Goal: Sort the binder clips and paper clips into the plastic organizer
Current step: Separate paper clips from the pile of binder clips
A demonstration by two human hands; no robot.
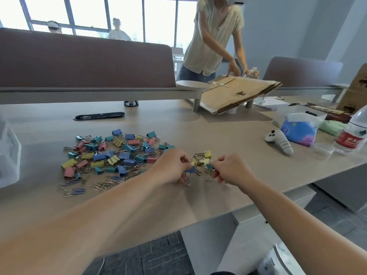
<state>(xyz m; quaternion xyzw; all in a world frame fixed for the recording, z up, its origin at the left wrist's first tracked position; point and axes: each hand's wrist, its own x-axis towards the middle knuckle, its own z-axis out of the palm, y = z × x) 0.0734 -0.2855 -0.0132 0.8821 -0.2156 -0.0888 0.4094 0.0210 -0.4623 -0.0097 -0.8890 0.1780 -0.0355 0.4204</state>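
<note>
Binder clips [115,153] piled on desk [218,133], 9 o'clock of hands.
Left hand [172,165] pinches blue clip [190,170]; right hand [232,170] pinches teal clip [209,166].

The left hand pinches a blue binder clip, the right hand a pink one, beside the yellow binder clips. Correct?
No: in the head view the right hand pinches a teal binder clip, not pink. The left hand pinches a blue binder clip beside the yellow binder clips.

On the table [228,139], the binder-clip pile [115,153] lies left — paper clips [89,185] before it, a smaller cluster [201,158] right.
</note>
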